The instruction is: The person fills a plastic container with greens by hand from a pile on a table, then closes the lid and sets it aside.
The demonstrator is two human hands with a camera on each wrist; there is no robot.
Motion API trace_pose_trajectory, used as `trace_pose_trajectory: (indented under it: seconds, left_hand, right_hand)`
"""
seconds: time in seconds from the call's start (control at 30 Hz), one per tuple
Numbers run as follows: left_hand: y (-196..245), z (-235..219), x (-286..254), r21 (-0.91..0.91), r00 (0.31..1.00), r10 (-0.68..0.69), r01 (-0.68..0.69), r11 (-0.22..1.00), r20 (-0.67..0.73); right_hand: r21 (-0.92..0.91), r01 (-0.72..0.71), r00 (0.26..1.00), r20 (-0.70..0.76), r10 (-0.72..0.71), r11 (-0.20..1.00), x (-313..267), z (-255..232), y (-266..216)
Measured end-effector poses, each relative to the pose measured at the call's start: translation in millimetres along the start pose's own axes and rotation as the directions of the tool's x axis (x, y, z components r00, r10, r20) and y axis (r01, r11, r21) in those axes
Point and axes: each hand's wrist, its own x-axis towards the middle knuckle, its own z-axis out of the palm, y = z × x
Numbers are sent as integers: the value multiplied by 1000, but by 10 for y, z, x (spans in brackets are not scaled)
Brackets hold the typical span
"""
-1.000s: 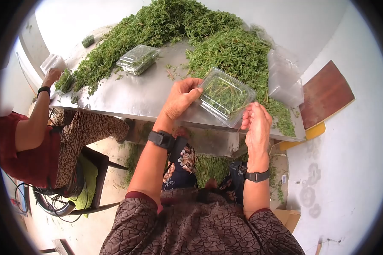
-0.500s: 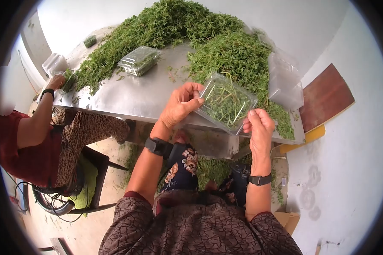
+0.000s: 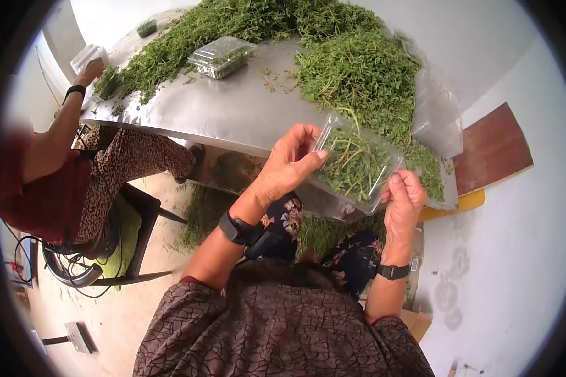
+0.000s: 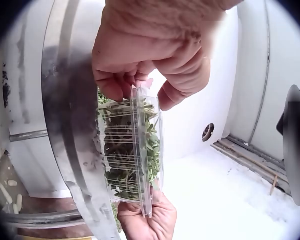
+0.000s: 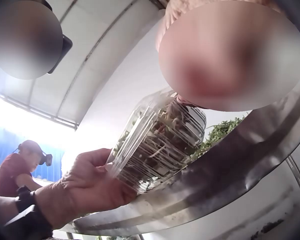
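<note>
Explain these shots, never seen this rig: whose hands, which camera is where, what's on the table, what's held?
There is no robot here: these are a person's two bare hands. The wide downward view comes from a camera on the head. The other two come from wrist cameras, so each shows its own hand large at the top and the opposite hand lower down. The left hand and right hand pinch opposite edges of a clear plastic box with leafy greens inside. On the metal table lie a big heap of greens, another filled clear box and what looks like stacked clear plastic. A second person works at the table's far left.
</note>
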Motion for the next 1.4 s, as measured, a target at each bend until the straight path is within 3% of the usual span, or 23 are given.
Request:
trace_pose_trajectory:
  seconds: [0.03, 0.2, 0.37, 0.43, 0.5, 0.57, 0.6, 0.67, 0.7, 0.77, 0.9, 0.97, 1.0, 1.03, 1.2, 1.3, 1.37, 1.4]
  left_hand:
    - [8, 10, 19, 95, 999, 21, -16, 995, -45]
    - [43, -34, 94, 177, 995, -12, 29, 984, -99]
    - [142, -136, 269, 295, 993, -18, 51, 954, -113]
    - [282, -132, 338, 569, 986, 27, 73, 819, -166]
    - [189, -148, 437, 604, 978, 90, 45, 796, -191]
    - [153, -145, 490, 880, 889, 441, -109, 463, -122]
    - [179, -143, 501, 884, 890, 441, -113, 453, -112]
    - [238, -123, 505, 966, 872, 488, -91, 242, -40]
    - [262, -120, 494, 968, 875, 483, -95, 234, -31]
    - [330, -120, 483, 994, 916, 401, -30, 106, -15]
    - [378, 41, 297, 990, 961, 275, -18, 140, -21]
    - [273, 55, 244, 995, 926, 368, -63, -82, 89]
    - [360, 84, 224, 999, 976, 214, -32, 16, 28]
    - [353, 62, 225, 999, 978, 207, -32, 8, 30]
    - [299, -226, 355, 981, 953, 252, -186, 55, 167]
    - [275, -344, 404, 969, 946, 231, -244, 47, 227]
    - [271, -389, 431, 962, 944, 217, -266, 63, 247]
    - [271, -399, 442, 953, 940, 207, -291, 78, 270]
  right_hand:
    - [6, -5, 1000, 8, 5, 1000, 8, 4, 10]
    - [17, -38, 999, 38, 37, 999, 0, 56, 43]
    - [126, -196, 980, 65, 189, 972, -37, 212, 38]
    - [185, -226, 974, 66, 217, 956, -34, 299, 37]
    - [212, -338, 941, 92, 326, 917, -25, 401, -1]
    - [239, -359, 933, 93, 347, 902, -18, 492, 14]
    - [237, -396, 918, 87, 387, 887, -29, 553, 9]
    - [249, -436, 900, 95, 426, 865, -65, 655, 15]
    - [249, -435, 900, 95, 425, 866, -89, 706, 1]
    - [245, -451, 892, 94, 442, 858, -112, 773, -4]
    - [252, -496, 868, 139, 477, 831, -168, 961, -41]
    - [241, -531, 847, 155, 508, 812, -175, 1048, -32]
    - [227, -534, 845, 176, 505, 814, -167, 1061, -40]
    - [235, -538, 843, 178, 508, 810, -168, 1075, -29]
    - [79, -446, 865, 293, 407, 891, -118, 1008, -17]
    - [-9, -178, 974, 142, 178, 984, 58, 856, -114]
    - [-119, -8, 996, 85, 19, 993, 225, 818, -205]
    - [-264, 197, 980, 65, -186, 944, 310, 797, -112]
